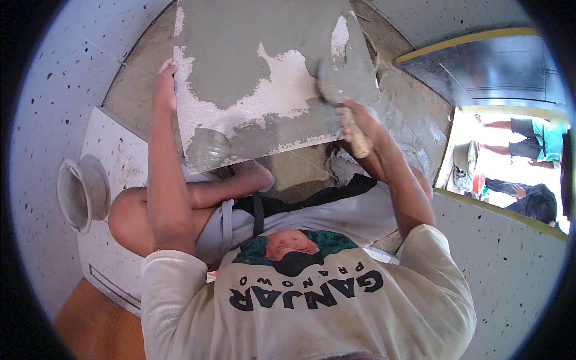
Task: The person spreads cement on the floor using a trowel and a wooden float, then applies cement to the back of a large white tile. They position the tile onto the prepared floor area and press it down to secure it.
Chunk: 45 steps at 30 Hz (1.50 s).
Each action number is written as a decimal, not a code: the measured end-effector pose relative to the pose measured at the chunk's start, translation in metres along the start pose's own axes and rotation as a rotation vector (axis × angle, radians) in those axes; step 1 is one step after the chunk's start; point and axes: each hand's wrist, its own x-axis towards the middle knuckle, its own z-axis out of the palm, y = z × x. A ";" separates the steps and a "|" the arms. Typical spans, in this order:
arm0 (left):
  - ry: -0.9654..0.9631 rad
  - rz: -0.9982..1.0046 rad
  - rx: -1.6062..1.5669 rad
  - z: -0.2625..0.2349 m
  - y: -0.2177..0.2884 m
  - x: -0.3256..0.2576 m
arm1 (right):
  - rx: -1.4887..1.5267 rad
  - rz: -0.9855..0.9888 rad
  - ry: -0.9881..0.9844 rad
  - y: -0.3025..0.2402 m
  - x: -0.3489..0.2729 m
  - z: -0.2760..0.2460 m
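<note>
A large tile (288, 78), its pale back largely coated with grey wet mortar (231, 48), is in front of my crossed legs. At its left edge, my left hand (164, 87) grips the rim, fingers curled over the side. My right hand (361, 123) is closed round the wooden handle of a trowel (358, 143). The trowel's blade, smeared by motion, lies against the mortar near the tile's right side. Bare pale patches show across the middle, down the left edge and near the upper right. A ridged dab of mortar (208, 148) sits at the lower left corner.
A mortar-stained bucket (75, 195) stands at the left on a white slab (125, 157). Rough mortar (414, 108) covers the floor right of the tile. Speckled walls (66, 90) close in on both sides. Through a doorway at the right, two people (534, 144) are partly visible.
</note>
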 end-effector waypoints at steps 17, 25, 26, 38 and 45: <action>0.033 -0.004 -0.037 0.000 -0.001 0.001 | -1.384 -0.616 0.170 0.003 -0.044 0.043; 0.034 0.025 -0.013 0.006 -0.002 -0.001 | -0.392 -0.109 0.313 0.006 -0.006 -0.113; 0.054 0.015 0.011 0.001 -0.004 0.003 | -0.268 -0.116 0.272 -0.004 0.002 -0.119; 0.047 0.078 0.103 -0.002 -0.007 0.005 | -0.197 0.012 -0.134 -0.061 0.050 -0.013; 0.121 0.060 0.054 -0.004 -0.007 0.009 | -0.498 -0.028 -0.377 -0.042 0.003 0.113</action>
